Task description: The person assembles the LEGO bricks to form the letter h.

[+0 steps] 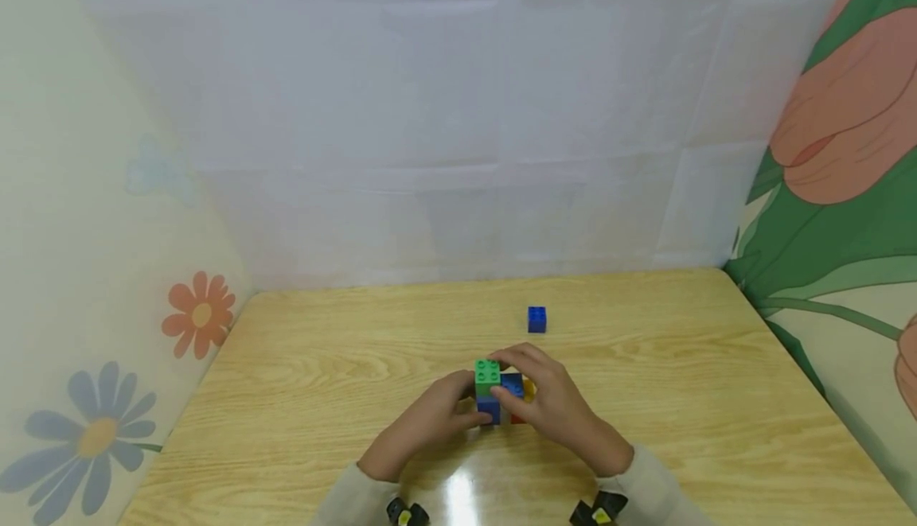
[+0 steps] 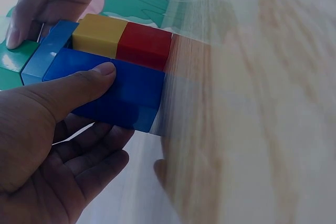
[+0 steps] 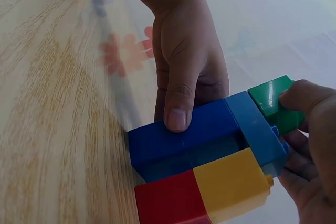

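Note:
A small stack of toy building bricks stands on the table between both hands. Its dark blue bricks [image 2: 131,90] are held by my left hand [image 1: 444,411], the thumb laid along one side. Across their top lies a lighter blue brick [image 3: 257,135]. A green brick [image 1: 487,376] sits on one end of it, with studs facing up. My right hand [image 1: 548,395] pinches that green brick between thumb and fingers. Close beside the dark blue bricks, a yellow brick [image 3: 231,184] rests on a red brick [image 3: 170,198]; in the head view the right hand mostly hides both.
A single dark blue brick [image 1: 536,319] lies farther back on the wood-grain table [image 1: 322,351]. White sheeting [image 1: 458,152] hangs behind the table, and flower-printed panels stand at the left and right sides.

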### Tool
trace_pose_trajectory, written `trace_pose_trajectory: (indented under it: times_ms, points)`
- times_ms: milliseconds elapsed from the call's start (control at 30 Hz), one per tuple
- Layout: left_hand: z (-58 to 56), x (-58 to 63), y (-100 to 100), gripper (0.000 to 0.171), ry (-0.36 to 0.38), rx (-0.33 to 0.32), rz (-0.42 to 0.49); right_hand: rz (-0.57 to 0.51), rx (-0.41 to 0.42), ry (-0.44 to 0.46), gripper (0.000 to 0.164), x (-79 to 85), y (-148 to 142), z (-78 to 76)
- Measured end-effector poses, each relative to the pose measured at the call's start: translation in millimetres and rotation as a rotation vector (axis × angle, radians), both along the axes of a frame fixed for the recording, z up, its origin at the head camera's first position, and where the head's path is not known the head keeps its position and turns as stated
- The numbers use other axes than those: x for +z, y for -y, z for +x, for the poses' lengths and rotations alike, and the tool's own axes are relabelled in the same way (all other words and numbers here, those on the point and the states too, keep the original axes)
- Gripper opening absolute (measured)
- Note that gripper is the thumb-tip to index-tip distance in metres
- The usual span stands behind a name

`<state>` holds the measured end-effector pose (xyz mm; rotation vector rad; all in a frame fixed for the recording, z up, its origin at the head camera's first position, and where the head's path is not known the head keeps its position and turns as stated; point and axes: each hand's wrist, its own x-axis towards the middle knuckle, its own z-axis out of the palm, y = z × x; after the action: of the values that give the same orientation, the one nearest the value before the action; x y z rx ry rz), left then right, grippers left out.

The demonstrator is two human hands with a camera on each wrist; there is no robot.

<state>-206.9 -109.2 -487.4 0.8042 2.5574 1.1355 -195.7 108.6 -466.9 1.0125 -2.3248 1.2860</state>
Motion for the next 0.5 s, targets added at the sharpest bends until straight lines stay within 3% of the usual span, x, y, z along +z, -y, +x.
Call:
trace_pose_trajectory:
  times_ms: [500]
  points:
    - [-0.3, -1.0, -0.1, 0.044, 0.007, 0.001, 0.001, -0.017, 0.019, -0.013, 0.039, -2.0, -0.2, -1.3]
